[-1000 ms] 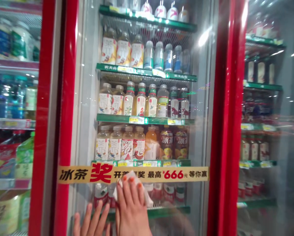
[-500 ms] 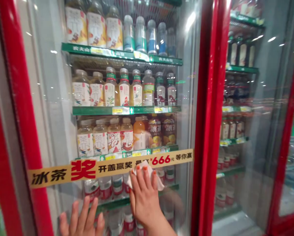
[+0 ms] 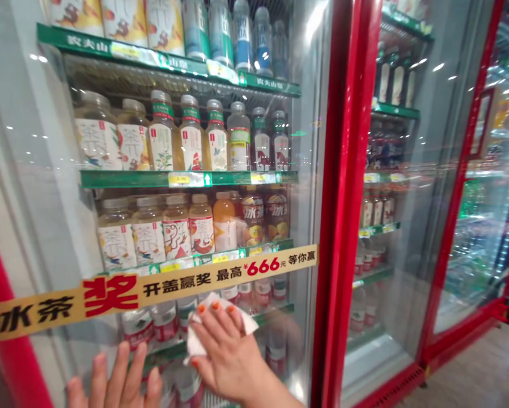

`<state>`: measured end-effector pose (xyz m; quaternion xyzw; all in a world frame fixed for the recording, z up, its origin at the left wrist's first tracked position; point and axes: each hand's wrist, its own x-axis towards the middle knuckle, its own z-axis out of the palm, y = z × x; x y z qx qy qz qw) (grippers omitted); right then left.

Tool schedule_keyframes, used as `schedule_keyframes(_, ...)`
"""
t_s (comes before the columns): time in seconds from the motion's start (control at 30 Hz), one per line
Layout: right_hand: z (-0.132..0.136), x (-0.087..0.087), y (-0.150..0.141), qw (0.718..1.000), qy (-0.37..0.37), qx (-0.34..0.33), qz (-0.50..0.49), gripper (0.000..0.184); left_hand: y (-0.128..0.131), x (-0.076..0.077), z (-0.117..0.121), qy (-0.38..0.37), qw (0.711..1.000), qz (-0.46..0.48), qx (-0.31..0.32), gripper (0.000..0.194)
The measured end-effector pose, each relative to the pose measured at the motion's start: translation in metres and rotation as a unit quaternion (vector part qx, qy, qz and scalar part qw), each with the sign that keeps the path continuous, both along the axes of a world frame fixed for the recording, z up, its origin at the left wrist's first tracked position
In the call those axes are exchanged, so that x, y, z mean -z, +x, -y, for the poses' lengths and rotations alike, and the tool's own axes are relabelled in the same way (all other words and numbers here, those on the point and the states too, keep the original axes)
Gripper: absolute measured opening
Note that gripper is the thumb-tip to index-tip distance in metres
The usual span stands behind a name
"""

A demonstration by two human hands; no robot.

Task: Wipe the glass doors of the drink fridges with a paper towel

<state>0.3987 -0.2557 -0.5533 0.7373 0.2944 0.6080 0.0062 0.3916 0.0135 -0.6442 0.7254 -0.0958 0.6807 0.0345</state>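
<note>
My right hand (image 3: 224,354) presses a crumpled white cloth (image 3: 241,320) flat against the glass door (image 3: 37,170) of a drinks cooler, just below a yellow printed banner (image 3: 152,289) stuck across the glass. Its nails are orange. To the left, my left hand (image 3: 118,379) rests with spread fingers low on the same glass, holding nothing. The lower part of that hand is cut off by the picture's bottom edge. Behind the glass, rows of bottled tea (image 3: 148,232) stand on green-edged shelves.
The door's red frame (image 3: 343,170) runs upright to the right of my hands. Beyond it stands a second glass cooler door (image 3: 386,198) with more bottles, and further right another red-framed door (image 3: 462,198). A wooden floor (image 3: 471,374) shows at the lower right.
The view has swung, moving the door, banner and shelves left and tilting them more. Both hands stay on the glass, with the cloth still under the banner.
</note>
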Motion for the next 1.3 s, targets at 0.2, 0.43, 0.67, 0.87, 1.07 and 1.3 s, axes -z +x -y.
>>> schedule_keyframes(0.2,0.078,-0.014,0.040,0.941,0.324,0.072,-0.070,0.079,-0.011,-0.021,0.019,0.013,1.000,0.008,-0.021,0.083)
schedule_keyframes(0.43,-0.054,0.002,-0.004,0.998,0.032,-0.045,-0.043,0.069,-0.016,-0.032,0.019,0.041,0.999,0.008,-0.031,0.081)
schedule_keyframes(0.67,0.072,-0.023,0.038,0.945,0.311,0.062,-0.076,0.077,-0.017,-0.032,0.023,0.031,0.999,0.015,-0.028,0.082)
schedule_keyframes(0.87,-0.039,-0.020,0.017,0.977,0.202,0.004,-0.062,0.074,-0.014,-0.027,0.019,0.031,0.999,0.013,-0.035,0.084)
schedule_keyframes(1.07,0.024,-0.016,0.022,0.984,0.167,0.033,-0.053,0.071,-0.015,-0.028,0.019,0.027,0.999,0.005,-0.028,0.082)
schedule_keyframes(1.3,0.016,-0.062,0.038,0.942,0.319,0.059,-0.087,0.074,-0.013,-0.022,0.019,0.011,0.999,0.001,-0.034,0.087)
